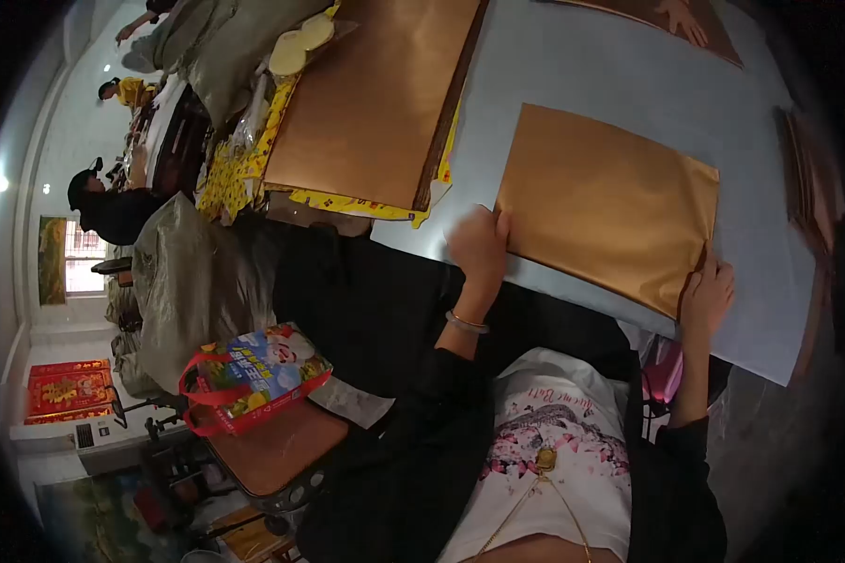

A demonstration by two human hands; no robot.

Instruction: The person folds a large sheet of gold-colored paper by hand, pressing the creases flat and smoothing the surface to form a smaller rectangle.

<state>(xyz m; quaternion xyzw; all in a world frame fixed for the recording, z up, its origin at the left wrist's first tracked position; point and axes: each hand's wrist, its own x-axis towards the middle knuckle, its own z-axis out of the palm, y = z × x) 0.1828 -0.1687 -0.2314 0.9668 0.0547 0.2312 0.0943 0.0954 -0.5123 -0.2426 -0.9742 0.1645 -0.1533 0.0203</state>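
Observation:
A gold-brown sheet (610, 202) lies flat on the pale grey table top (498, 75). At its lower left corner is my left hand (479, 244), curled and partly blurred, with the thumb by the sheet's edge; whether it grips anything is unclear. My right hand (707, 296) holds the sheet's lower right corner, where the material is slightly creased. To the left, a thick stack of similar copper-coloured sheets (376, 94) rests on yellow printed wrapping (347, 205).
Another person's hand (683, 21) touches a brown sheet (629, 14) across the table. More folded brown sheets (803, 178) sit at the right edge. A colourful bag (263, 371) stands on a brown seat (282, 450) at lower left. People work in the left background.

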